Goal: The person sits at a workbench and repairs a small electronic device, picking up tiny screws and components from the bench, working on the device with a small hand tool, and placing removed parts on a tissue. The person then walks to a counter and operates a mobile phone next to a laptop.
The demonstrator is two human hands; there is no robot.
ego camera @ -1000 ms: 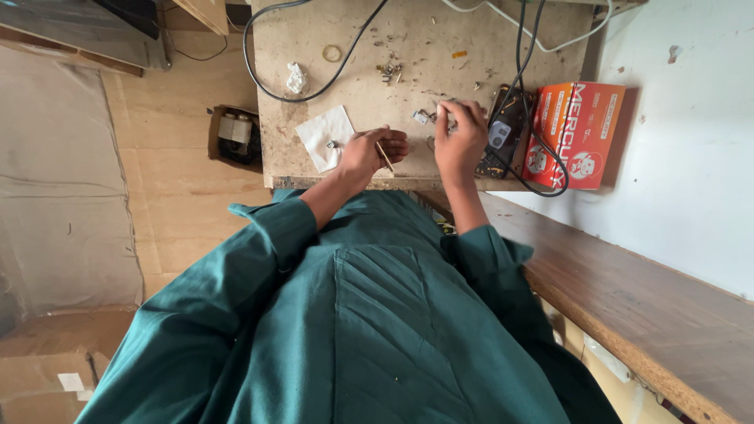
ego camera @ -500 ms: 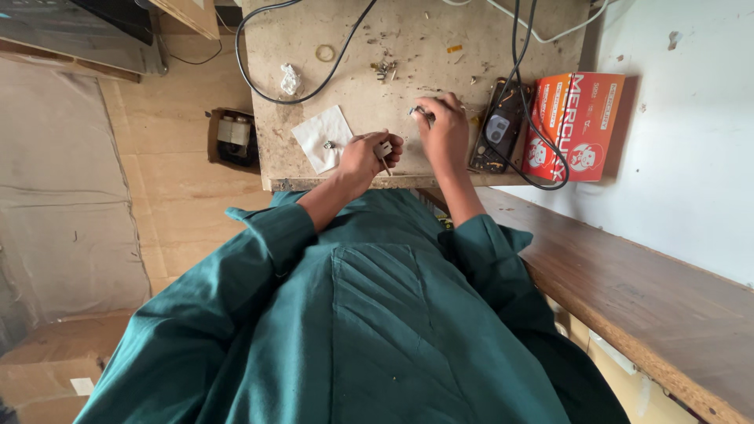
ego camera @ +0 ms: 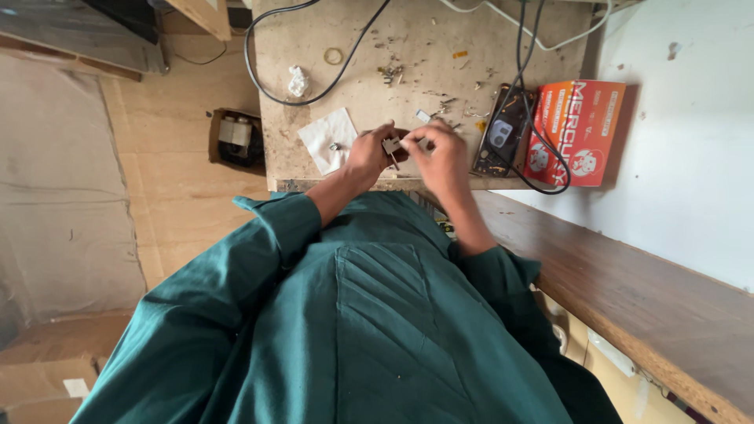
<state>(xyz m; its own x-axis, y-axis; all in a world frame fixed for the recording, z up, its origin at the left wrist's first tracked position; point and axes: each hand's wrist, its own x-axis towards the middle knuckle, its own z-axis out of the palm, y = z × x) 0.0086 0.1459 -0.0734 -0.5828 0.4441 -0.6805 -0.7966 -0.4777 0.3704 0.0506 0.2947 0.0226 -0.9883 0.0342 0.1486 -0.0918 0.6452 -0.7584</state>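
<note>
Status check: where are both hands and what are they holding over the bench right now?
Left hand and right hand meet over bench edge, pinching small metal part. White paper beside left hand. Nothing blocking.

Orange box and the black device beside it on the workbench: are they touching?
Cannot tell. In the head view the orange box lies right beside the black device with no clear gap, but black cable crosses the seam, hiding any contact.

Both forearms reach toward twelve o'clock from rolled-up dark green sleeves, bare from the elbow down and converging at the wrists. The left hand (ego camera: 367,154) is curled with its fingertips pinched together, pointing toward three o'clock. The right hand (ego camera: 441,154) faces it toward nine o'clock, fingers bent, fingertips nearly meeting the left's.
</note>
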